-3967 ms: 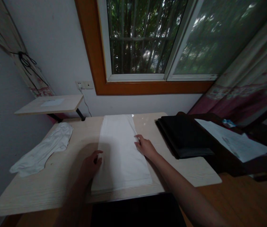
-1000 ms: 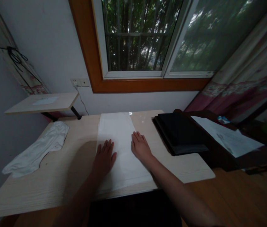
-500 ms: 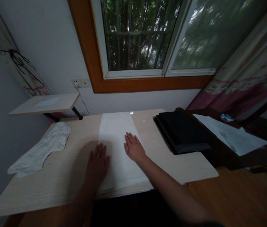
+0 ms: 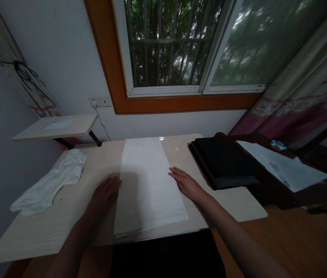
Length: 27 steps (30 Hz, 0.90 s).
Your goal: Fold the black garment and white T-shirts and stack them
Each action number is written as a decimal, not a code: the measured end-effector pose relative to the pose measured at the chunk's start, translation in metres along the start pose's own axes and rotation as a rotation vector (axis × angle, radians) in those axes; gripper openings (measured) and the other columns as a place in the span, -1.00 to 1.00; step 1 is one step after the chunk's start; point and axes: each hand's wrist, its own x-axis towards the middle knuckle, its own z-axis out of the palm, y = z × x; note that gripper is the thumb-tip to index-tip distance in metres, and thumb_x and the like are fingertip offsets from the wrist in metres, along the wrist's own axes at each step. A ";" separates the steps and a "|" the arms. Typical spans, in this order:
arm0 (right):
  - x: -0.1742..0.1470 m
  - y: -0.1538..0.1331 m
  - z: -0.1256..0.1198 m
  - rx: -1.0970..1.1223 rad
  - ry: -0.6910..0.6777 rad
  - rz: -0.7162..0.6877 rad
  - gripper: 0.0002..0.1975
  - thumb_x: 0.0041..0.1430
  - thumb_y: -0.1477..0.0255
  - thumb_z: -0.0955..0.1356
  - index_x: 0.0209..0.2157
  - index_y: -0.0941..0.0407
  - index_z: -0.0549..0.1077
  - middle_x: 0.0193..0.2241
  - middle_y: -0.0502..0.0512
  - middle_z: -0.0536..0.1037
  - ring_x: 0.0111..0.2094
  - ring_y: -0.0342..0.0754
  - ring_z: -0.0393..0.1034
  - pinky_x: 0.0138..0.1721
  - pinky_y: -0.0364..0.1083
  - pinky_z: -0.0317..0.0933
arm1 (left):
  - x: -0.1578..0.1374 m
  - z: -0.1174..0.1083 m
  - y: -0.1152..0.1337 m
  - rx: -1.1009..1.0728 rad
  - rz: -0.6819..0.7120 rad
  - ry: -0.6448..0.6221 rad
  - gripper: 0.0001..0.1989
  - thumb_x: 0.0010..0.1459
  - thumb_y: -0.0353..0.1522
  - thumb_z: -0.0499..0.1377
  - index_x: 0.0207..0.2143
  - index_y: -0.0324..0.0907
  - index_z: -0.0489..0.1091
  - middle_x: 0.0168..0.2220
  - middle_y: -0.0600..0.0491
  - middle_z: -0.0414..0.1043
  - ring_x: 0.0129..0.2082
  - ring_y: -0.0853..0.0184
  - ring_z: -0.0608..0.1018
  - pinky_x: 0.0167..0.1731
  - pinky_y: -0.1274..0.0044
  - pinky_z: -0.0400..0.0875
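Observation:
A long white folded cloth [image 4: 154, 185] lies flat on the pale wooden table [image 4: 94, 231], its far end near the table's back edge. My left hand [image 4: 107, 189] is at the cloth's left edge, fingers stretched out and touching or nearly touching it. Along the opposite edge, my right hand [image 4: 186, 183] rests with its fingers extended and the fingertips on the cloth's border. Neither hand grips anything. Whether the left fingertips reach under the edge cannot be made out.
A crumpled white cloth [image 4: 51, 183] lies at the table's left side, below a small raised shelf [image 4: 56, 131]. Black folded items [image 4: 222, 160] are stacked on the right. Beyond them, paper sheets [image 4: 282, 166] lie on a dark surface. A window [image 4: 175, 50] is ahead.
Both hands have moved apart from on top of the white cloth to its sides: the left one leftward, the right one rightward. The cloth looks unmoved.

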 end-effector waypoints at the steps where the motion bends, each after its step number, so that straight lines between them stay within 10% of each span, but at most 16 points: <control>1: -0.003 0.002 -0.004 0.022 -0.008 -0.010 -0.48 0.36 0.58 0.15 0.25 0.00 0.40 0.31 0.06 0.34 0.36 -0.01 0.14 0.34 0.15 0.14 | 0.000 -0.001 0.001 -0.003 0.026 -0.011 -0.48 0.39 -0.29 -0.01 0.37 0.01 0.16 0.42 0.01 0.10 0.41 0.14 0.16 0.32 0.18 0.19; 12: -0.007 0.004 -0.027 0.122 -0.252 0.001 -0.59 0.30 0.33 0.39 0.17 -0.18 0.48 0.38 -0.03 0.20 0.43 0.14 -0.04 0.36 0.21 0.01 | 0.018 -0.007 0.008 -0.012 0.177 -0.090 -0.39 0.24 -0.41 0.14 0.32 0.10 0.25 0.41 0.07 0.13 0.44 0.05 0.06 0.36 0.05 0.04; 27: -0.015 0.015 -0.009 0.427 -0.038 -0.108 -0.69 0.37 0.15 0.31 -0.07 -0.08 0.64 0.06 0.13 0.59 0.28 0.17 0.23 0.25 0.28 0.14 | 0.026 -0.006 0.019 -0.239 0.380 0.041 -0.64 0.29 -0.39 0.14 0.10 -0.01 0.49 0.05 0.00 0.58 0.07 0.24 0.59 0.21 0.28 0.42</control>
